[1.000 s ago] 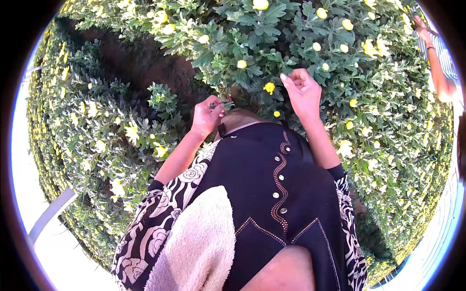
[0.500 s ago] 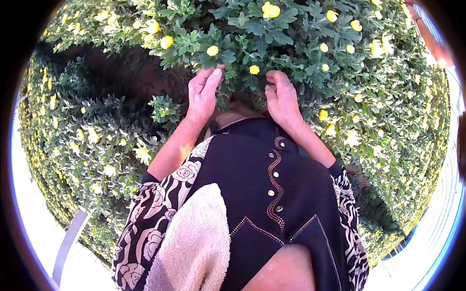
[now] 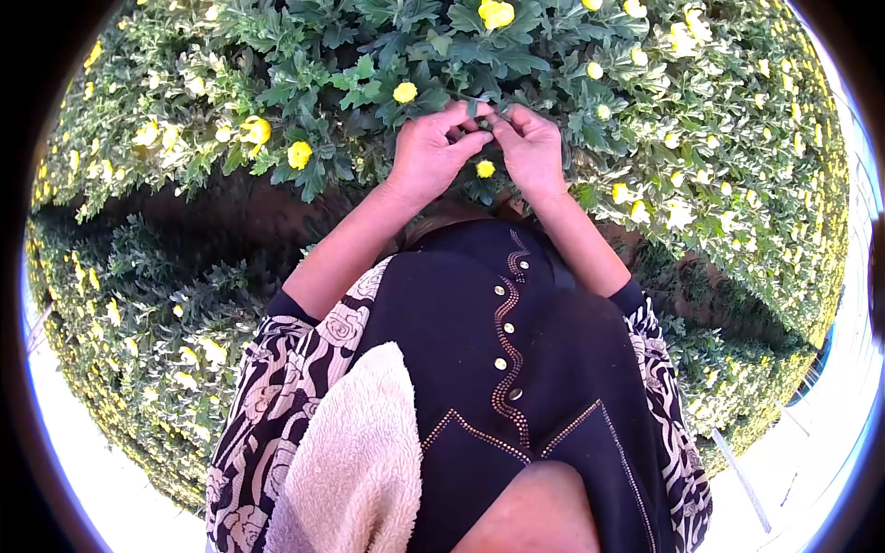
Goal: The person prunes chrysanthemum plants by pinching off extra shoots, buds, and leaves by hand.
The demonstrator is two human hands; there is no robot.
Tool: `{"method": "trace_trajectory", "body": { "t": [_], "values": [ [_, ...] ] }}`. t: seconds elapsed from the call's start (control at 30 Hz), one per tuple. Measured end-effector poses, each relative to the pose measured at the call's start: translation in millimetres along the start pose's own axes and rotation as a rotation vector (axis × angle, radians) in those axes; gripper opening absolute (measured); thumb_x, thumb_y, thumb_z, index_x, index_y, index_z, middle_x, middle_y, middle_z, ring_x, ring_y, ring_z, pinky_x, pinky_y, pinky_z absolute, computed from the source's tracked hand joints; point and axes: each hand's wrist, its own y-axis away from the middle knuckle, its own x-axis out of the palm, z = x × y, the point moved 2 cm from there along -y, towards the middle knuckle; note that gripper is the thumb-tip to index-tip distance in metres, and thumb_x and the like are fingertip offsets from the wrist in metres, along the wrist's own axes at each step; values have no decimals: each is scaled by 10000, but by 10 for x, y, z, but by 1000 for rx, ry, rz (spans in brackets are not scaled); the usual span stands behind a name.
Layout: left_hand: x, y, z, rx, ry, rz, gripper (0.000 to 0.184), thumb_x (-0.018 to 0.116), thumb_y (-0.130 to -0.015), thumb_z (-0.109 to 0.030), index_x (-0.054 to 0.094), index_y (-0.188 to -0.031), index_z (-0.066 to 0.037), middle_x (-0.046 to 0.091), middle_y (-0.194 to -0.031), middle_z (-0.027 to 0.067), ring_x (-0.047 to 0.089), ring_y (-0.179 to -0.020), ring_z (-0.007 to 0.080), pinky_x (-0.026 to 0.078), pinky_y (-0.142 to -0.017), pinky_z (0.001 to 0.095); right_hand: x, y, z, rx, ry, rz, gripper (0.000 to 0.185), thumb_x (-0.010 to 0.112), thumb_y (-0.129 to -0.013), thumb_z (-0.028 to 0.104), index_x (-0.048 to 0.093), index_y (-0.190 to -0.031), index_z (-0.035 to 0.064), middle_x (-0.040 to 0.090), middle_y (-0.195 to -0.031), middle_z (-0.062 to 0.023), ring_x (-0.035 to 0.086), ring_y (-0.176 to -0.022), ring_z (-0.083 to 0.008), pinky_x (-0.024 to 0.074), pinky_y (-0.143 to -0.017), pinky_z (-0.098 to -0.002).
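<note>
My left hand (image 3: 435, 149) and my right hand (image 3: 530, 152) meet among the leafy chrysanthemum plants (image 3: 461, 55), in the upper middle of the view. Both are closed, with their fingertips almost touching around a small green shoot or bud (image 3: 485, 122). Fingers cover most of it, so its exact kind is unclear. Just below the hands is a small yellow flower (image 3: 486, 169), held by neither. Another yellow bloom (image 3: 405, 92) stands beside my left hand, and a larger yellow flower (image 3: 496, 13) is farther up.
Rows of flowering plants stretch to both sides. A dark furrow of soil (image 3: 230, 207) runs behind the front row on the left. A light-coloured towel (image 3: 355, 452) hangs over my dark buttoned top (image 3: 461, 323).
Both hands, apart and loosely open before, have come together and closed on the greenery above the small yellow flower. The view has shifted slightly; the other person's arm at upper right is gone.
</note>
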Motion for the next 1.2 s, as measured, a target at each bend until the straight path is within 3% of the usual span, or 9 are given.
{"method": "trace_trajectory", "body": {
  "t": [0.07,0.1,0.27,0.37,0.47,0.73,0.9,1.0,1.2],
  "values": [
    [-23,-14,41,127,-44,-75,278,680,-822,-30,674,-1100,-44,615,-850,10,551,-748,81,465,-708,233,-7,-18,68,-102,388,-5,123,661,-861,107,624,-769,33,543,-593,-26,420,-551,-76,394,-517,-274],
    [-50,-1,24,109,-55,-92,174,683,-823,-35,685,-996,-18,603,-838,23,557,-791,90,459,-730,237,5,-1,261,-101,594,-9,112,657,-821,99,608,-756,22,578,-610,-117,530,-533,-172,456,-550,-336],
    [-149,102,91,190,-12,-84,135,705,-800,-84,675,-915,-21,625,-822,77,592,-792,187,463,-735,295,-29,-172,229,-271,1222,-34,125,625,-767,32,639,-891,26,619,-669,-114,607,-624,-135,501,-612,-325],
    [-229,180,51,339,-121,-76,109,658,-847,-41,656,-950,-5,598,-849,43,556,-807,121,443,-763,260,44,-222,204,-195,680,152,233,585,-784,-8,653,-1005,21,667,-739,-95,625,-678,-128,514,-657,-299],
    [-314,295,31,258,-11,-57,105,612,-891,-67,651,-955,6,617,-867,51,543,-787,107,441,-747,252,229,-212,349,168,-115,386,266,576,-826,-28,662,-1075,1,680,-946,-38,603,-813,-111,500,-744,-259],
    [-583,332,195,89,-6,-260,115,552,-932,-86,607,-923,15,652,-739,82,652,-701,130,503,-649,263,529,-137,370,-146,197,452,358,737,-802,69,626,-1142,41,574,-860,13,562,-772,-57,482,-684,-202],
    [-679,277,210,87,241,-306,196,554,-903,38,594,-1094,31,604,-1016,50,595,-840,86,503,-744,238,654,-92,409,-143,165,411,266,729,-829,94,658,-1083,60,592,-870,15,566,-760,-31,477,-657,-190],
    [-673,235,323,128,210,-313,267,569,-890,66,593,-1153,27,594,-1010,32,584,-857,67,491,-750,220,713,-99,364,-219,173,376,190,702,-851,74,673,-1038,48,598,-866,34,562,-760,-24,473,-661,-184],
    [-706,133,411,168,329,-330,208,665,-835,26,663,-1038,-17,598,-960,8,517,-727,48,445,-658,191,729,-147,278,124,-160,452,123,676,-876,100,677,-983,38,640,-864,8,560,-708,-52,474,-647,-213]
  ]
}}
